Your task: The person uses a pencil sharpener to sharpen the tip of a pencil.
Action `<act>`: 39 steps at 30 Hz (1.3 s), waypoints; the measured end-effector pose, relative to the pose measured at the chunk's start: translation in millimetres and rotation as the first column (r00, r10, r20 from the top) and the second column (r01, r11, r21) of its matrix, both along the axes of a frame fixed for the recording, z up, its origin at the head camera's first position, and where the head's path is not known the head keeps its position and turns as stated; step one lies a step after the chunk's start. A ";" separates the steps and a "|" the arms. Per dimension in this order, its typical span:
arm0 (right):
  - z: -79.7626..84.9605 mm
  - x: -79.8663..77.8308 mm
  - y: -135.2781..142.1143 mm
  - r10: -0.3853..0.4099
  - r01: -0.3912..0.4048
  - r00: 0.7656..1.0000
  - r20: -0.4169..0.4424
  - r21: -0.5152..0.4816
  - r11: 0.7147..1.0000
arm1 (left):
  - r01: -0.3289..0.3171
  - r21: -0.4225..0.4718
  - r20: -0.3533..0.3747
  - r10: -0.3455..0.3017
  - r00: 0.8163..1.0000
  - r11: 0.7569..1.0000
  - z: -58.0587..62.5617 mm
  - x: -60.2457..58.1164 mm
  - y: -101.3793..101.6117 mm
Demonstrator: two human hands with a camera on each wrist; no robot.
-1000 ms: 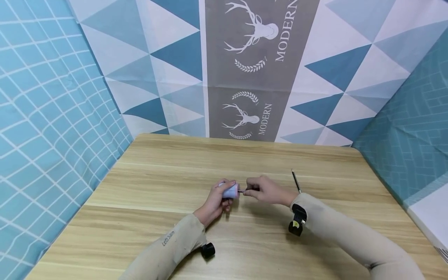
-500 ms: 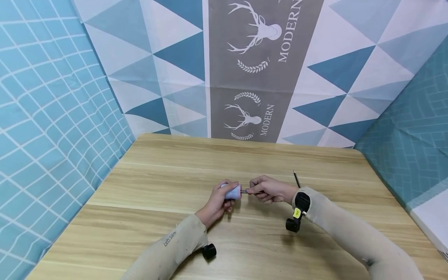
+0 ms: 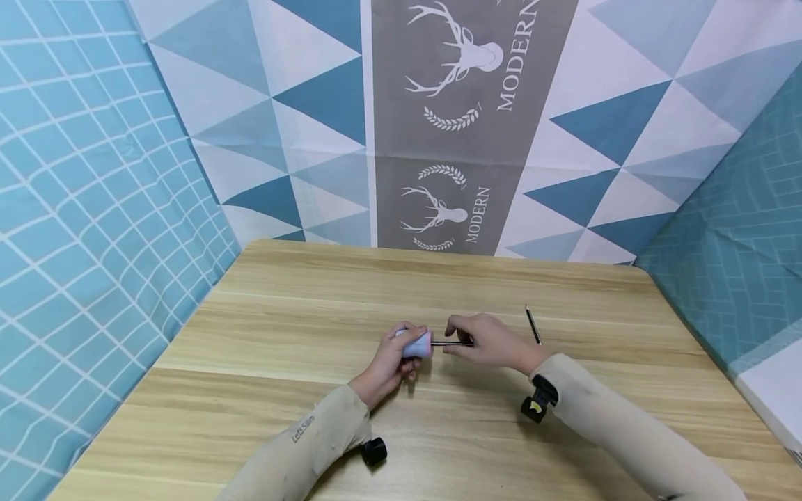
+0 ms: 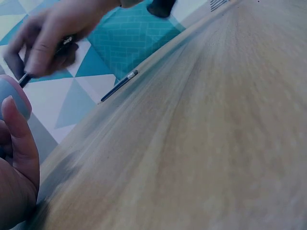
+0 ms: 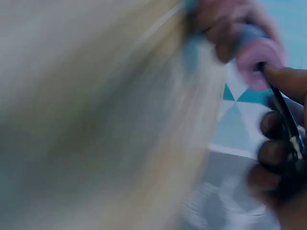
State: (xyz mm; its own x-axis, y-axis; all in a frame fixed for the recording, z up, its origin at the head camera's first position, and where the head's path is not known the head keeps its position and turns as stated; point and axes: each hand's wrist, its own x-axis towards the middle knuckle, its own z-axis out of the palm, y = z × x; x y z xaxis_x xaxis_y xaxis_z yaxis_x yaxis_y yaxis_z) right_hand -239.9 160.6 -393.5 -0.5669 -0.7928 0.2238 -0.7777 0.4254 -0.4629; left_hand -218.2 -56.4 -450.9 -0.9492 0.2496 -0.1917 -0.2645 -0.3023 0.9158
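Note:
My left hand [image 3: 383, 369] grips a small light-blue pencil sharpener [image 3: 413, 343] over the middle of the table. Its pink end [image 5: 247, 67] faces right, with a dark hole in the centre. A dark pencil [image 3: 446, 343] runs from that hole into my right hand [image 3: 491, 341], whose curled fingers and thumb hold it loosely. In the right wrist view the thumb lies along the pencil near the hole and the fingers bend behind it. The pencil's tip is hidden inside the sharpener. Motion blurs part of the right wrist view.
A second dark pencil [image 3: 532, 324] lies on the wooden table [image 3: 301, 299], just behind my right wrist. Patterned cloth [image 3: 313, 104] hangs at the back and both sides. A white object [image 3: 773, 390] stands at the table's right edge.
My right hand has rolled over and back and shifted slightly right along the pencil, and more of the shaft shows. The left hand with the sharpener stays nearly still.

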 end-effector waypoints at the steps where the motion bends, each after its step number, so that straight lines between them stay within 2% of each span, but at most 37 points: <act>1: 0.0 1.4 1.5 0.037 -0.028 0.975 -0.218 0.041 0.999 | 0.002 0.001 -0.002 -0.002 1.000 1.000 -0.2 -0.2 0.2; 2: -0.1 2.4 2.7 0.075 -0.047 0.909 -0.409 0.077 0.996 | 0.002 0.001 -0.004 -0.002 1.000 1.000 -0.4 -0.6 0.4; 3: -0.8 2.8 3.9 0.112 -0.059 0.817 -0.565 0.112 0.992 | 0.003 0.002 -0.004 -0.003 1.000 1.000 -0.7 -0.9 0.5; 4: -2.0 2.7 4.9 0.147 -0.067 0.719 -0.679 0.143 0.988 | 0.004 0.002 -0.004 -0.004 1.000 1.000 -1.2 -1.2 0.5; 6: -5.3 2.1 5.7 0.191 -0.058 0.546 -0.816 0.190 0.980 | 0.000 0.001 0.001 0.000 1.000 1.000 -2.0 -1.7 0.6; 7: -7.9 1.3 5.7 0.202 -0.045 0.473 -0.858 0.206 0.978 | -0.002 -0.001 0.005 0.002 1.000 1.000 -2.4 -1.8 0.6; 8: -11.0 0.5 5.4 0.210 -0.037 0.420 -0.883 0.215 0.976 | -0.006 -0.004 0.007 0.006 1.000 1.000 -2.7 -1.8 0.5; 9: -14.3 -0.3 4.8 0.211 -0.028 0.382 -0.900 0.217 0.976 | -0.009 -0.005 0.010 0.009 1.000 1.000 -3.0 -1.8 0.4; 10: -16.9 -0.6 3.6 0.205 -0.022 0.356 -0.912 0.211 0.977 | -0.014 -0.006 0.012 0.014 1.000 1.000 -3.0 -1.9 0.3; 11: -19.6 -0.7 2.2 0.195 -0.019 0.350 -0.916 0.201 0.979 | -0.018 -0.006 0.014 0.018 1.000 1.000 -2.9 -1.9 0.2; 12: -21.4 -0.5 0.3 0.182 -0.019 0.364 -0.913 0.188 0.982 | -0.019 -0.007 0.016 0.019 1.000 1.000 -2.7 -2.0 0.2; 13: -23.2 -0.2 -1.4 0.171 -0.027 0.401 -0.900 0.175 0.984 | -0.020 -0.007 0.016 0.020 1.000 1.000 -2.4 -2.0 0.1; 14: -24.0 0.5 -3.4 0.157 -0.035 0.453 -0.877 0.158 0.987 | -0.021 -0.005 0.017 0.022 1.000 1.000 -1.9 -1.9 0.0; 16: -22.8 3.0 -6.7 0.124 -0.052 0.606 -0.785 0.116 0.992 | -0.022 -0.001 0.020 0.022 1.000 1.000 -1.0 -1.7 -0.1; 18: -18.6 5.8 -9.7 0.084 -0.060 0.788 -0.610 0.060 0.996 | -0.021 0.003 0.019 0.021 1.000 1.000 -0.2 -1.6 -0.3; 19: -16.0 7.0 -10.8 0.061 -0.052 0.867 -0.495 0.032 0.998 | -0.020 0.005 0.018 0.020 1.000 1.000 0.1 -1.5 -0.5; 20: -12.3 8.1 -11.9 0.034 -0.035 0.932 -0.360 0.005 0.999 | -0.019 0.006 0.018 0.019 1.000 1.000 0.3 -1.4 -0.6; 21: -8.4 9.0 -12.8 0.004 -0.009 0.977 -0.215 -0.019 1.000 | -0.017 0.007 0.017 0.017 1.000 1.000 0.4 -1.3 -0.6; 22: -4.9 9.4 -13.8 -0.028 0.026 0.996 -0.081 -0.035 0.999 | -0.016 0.006 0.017 0.015 1.000 1.000 0.2 -1.1 -0.6; 23: -2.3 9.0 -14.5 -0.057 0.060 0.997 0.060 -0.046 0.997 | -0.014 0.005 0.018 0.014 1.000 1.000 -0.2 -0.9 -0.5; 24: -0.2 8.3 -15.0 -0.085 0.096 0.978 0.191 -0.050 0.994 | -0.013 0.004 0.019 0.013 1.000 1.000 -0.7 -0.6 -0.4; 25: 1.7 7.4 -15.0 -0.101 0.127 0.938 0.330 -0.059 0.990 | -0.014 0.003 0.020 0.014 1.000 1.000 -1.0 -0.3 -0.3; 26: 3.5 6.3 -14.8 -0.110 0.158 0.883 0.457 -0.069 0.985 | -0.015 0.001 0.020 0.015 1.000 1.000 -1.3 0.0 -0.1; 28: 4.1 3.5 -13.7 -0.104 0.203 0.763 0.638 -0.084 0.975 | -0.015 -0.002 0.017 0.015 1.000 1.000 -2.5 0.2 0.2; 31: 3.4 -0.1 -10.1 -0.086 0.250 0.591 0.802 -0.081 0.965 | -0.012 -0.003 0.010 0.012 1.000 1.000 -3.3 0.2 0.6; 32: 2.5 -1.4 -9.2 -0.085 0.260 0.553 0.829 -0.075 0.963 | -0.010 -0.004 0.007 0.010 1.000 1.000 -3.5 0.1 0.7; 34: 0.4 -4.0 -7.5 -0.087 0.273 0.495 0.865 -0.060 0.960 | -0.008 -0.004 0.008 0.008 1.000 1.000 -3.3 0.0 1.0; 36: -1.0 -6.0 -6.5 -0.088 0.284 0.454 0.887 -0.050 0.958 | -0.009 -0.005 0.009 0.009 1.000 1.000 -2.8 -0.2 1.1; 37: -1.4 -6.9 -6.5 -0.089 0.286 0.442 0.893 -0.047 0.957 | -0.012 -0.004 0.008 0.012 1.000 1.000 -2.7 -0.4 1.1; 39: -1.7 -8.1 -6.5 -0.085 0.282 0.435 0.896 -0.046 0.958 | -0.018 -0.002 0.011 0.018 1.000 1.000 -2.3 -0.5 1.0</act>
